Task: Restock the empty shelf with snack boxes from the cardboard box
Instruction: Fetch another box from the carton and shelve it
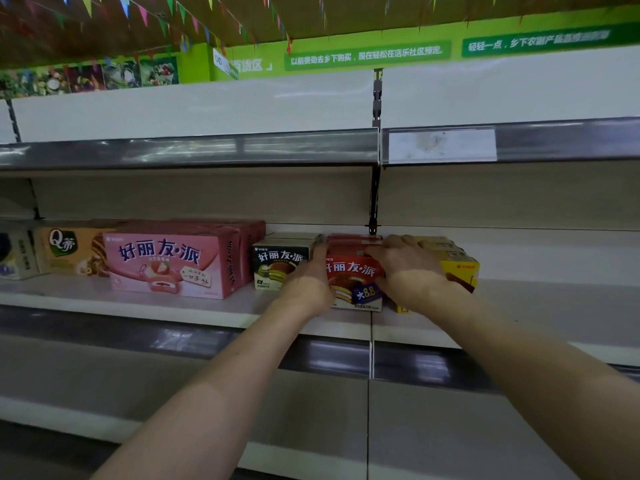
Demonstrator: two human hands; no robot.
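A red snack box (353,271) stands on the white middle shelf (173,303), between a green-and-black box (277,265) and a yellow box (462,268). My left hand (308,282) lies against the red box's left side with fingers straight. My right hand (405,268) covers its top right corner, fingers bent over the top edge. Further left stand pink boxes (173,261) and an orange Q-brand box (72,249). The cardboard box is not in view.
A dark-and-white box (15,254) sits at the shelf's far left. The upper shelf (190,150) and a lower shelf (173,382) carry no goods in view. A black upright bracket (375,202) divides the bays. The middle shelf's right part (554,306) is bare.
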